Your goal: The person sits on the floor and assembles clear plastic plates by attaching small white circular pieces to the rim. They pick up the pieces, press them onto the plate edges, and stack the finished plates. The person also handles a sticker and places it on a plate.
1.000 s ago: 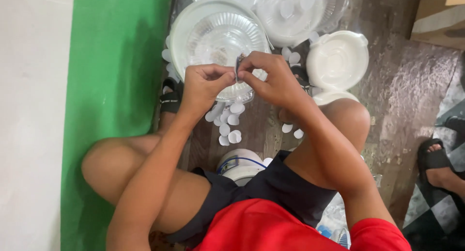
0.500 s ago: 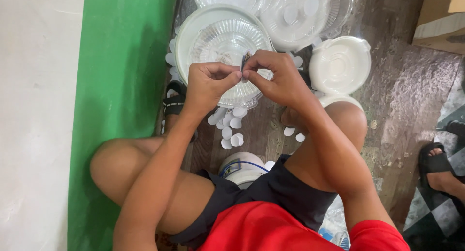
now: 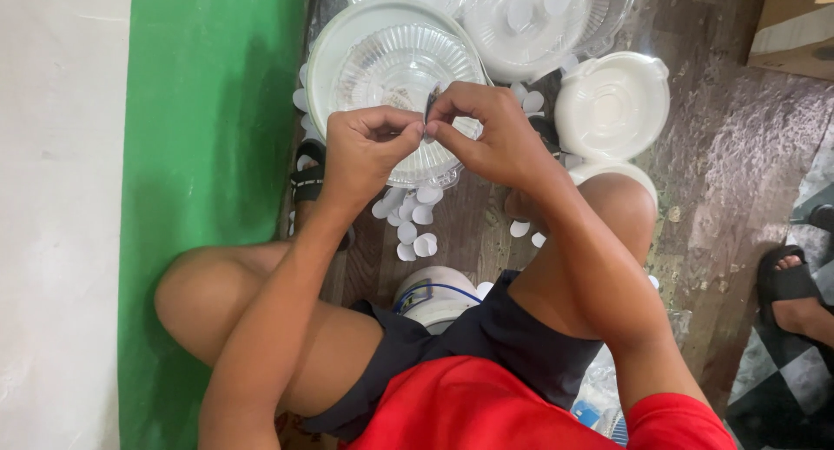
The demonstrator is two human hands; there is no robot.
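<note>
Your left hand (image 3: 369,146) and right hand (image 3: 486,133) meet fingertip to fingertip, both pinching one small dark piece (image 3: 429,109) above the clear ribbed lid (image 3: 391,63), wrists bent inward.

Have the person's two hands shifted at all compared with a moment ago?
No, not really. The left hand and right hand still pinch a small dark piece together over the same clear ribbed plate.

A dark, worn wooden floor (image 3: 738,155) carries clear plastic lids (image 3: 395,63) at the top centre, a white round container (image 3: 612,107) at upper right, and scattered small white discs (image 3: 413,228) mid-frame.
</note>
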